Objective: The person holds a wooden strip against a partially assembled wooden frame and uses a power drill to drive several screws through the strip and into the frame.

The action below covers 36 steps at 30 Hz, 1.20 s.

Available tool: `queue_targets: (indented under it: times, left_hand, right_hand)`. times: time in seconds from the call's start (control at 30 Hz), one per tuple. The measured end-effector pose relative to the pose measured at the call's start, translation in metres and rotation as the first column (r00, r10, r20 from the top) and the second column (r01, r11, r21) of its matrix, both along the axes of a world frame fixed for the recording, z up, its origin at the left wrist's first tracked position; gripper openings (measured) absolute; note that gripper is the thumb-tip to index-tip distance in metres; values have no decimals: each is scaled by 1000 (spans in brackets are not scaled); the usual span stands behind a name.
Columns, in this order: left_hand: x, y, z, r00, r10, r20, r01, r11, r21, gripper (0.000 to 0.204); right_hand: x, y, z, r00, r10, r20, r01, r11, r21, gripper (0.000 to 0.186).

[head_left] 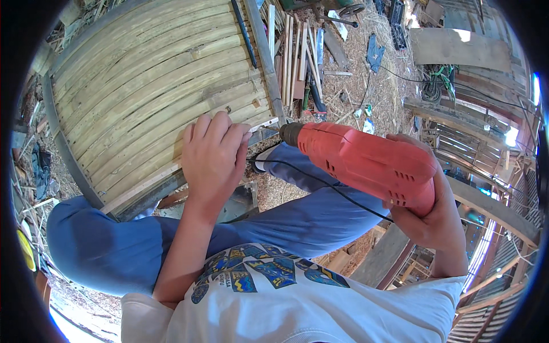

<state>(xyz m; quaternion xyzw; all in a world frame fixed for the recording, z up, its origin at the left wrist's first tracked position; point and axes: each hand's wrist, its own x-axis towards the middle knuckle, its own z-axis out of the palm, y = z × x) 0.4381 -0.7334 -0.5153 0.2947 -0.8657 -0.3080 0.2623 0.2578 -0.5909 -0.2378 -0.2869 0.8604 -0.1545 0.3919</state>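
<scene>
My right hand (426, 226) is wrapped round the rear handle of a red power drill (366, 160). The drill lies almost level, its dark chuck (291, 134) pointing left. A thin bit (273, 128) reaches from the chuck to the right end of a pale narrow strip (150, 186). That strip runs along the near edge of a slatted wooden panel (154, 86) with a dark frame. My left hand (213, 151) is closed over the strip, fingers bent and together, just left of the bit. What lies under its fingertips is partly hidden.
A dark rod (244, 34) lies on the panel. Thin wooden sticks (303, 57) lean beyond its right edge. The drill's black cable (326, 182) crosses above my blue-trousered leg (303, 220). Shavings cover the ground (354, 97); wooden beams (492, 208) stand at right.
</scene>
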Motion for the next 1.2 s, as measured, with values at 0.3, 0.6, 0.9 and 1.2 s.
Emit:
queue_targets:
  times: [0.3,0.6,0.9,1.2]
  left_hand:
    - [1,0,-1,1000,-1,3,1,1000,-7,14]
    - [0,0,1,1000,7,-12,-7,1000,-5,13]
    - [1,0,0,999,23,-34,-23,1000,-1,11]
    - [-1,0,-1,998,28,-57,-29,1000,-13,13]
  right_hand:
    - [-3,-5,-2,994,99,-46,-101,994,-46,82]
    - [-2,-9,3,957,257,-137,-265,963,-45,83]
    - [1,-9,5,990,137,-23,-138,989,-47,83]
    - [-7,-11,5,928,352,-123,-362,930,-65,85]
